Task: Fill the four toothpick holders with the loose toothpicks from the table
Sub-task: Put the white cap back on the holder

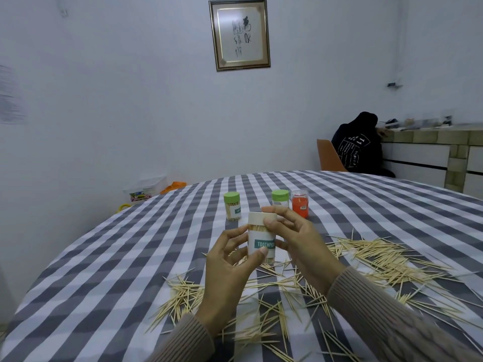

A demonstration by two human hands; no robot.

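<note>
Both hands grip one light, smooth holder (261, 239): left hand (230, 267) around its body, right hand (295, 239) pinching the cap above.

bare checked cloth (109, 257) at left, loose toothpicks (379, 259) littering near side, three holders (281, 202) standing beyond

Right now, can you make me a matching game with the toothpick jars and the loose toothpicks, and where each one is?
Things:
1. white-lidded holder
2. orange holder
3. loose toothpicks
4. left green-lidded holder

Places:
A. scattered on the checked tablecloth
B. held up between both hands
C. standing farthest right of the row
D. standing farthest left of the row

Pairs: 1-B, 2-C, 3-A, 4-D
</note>
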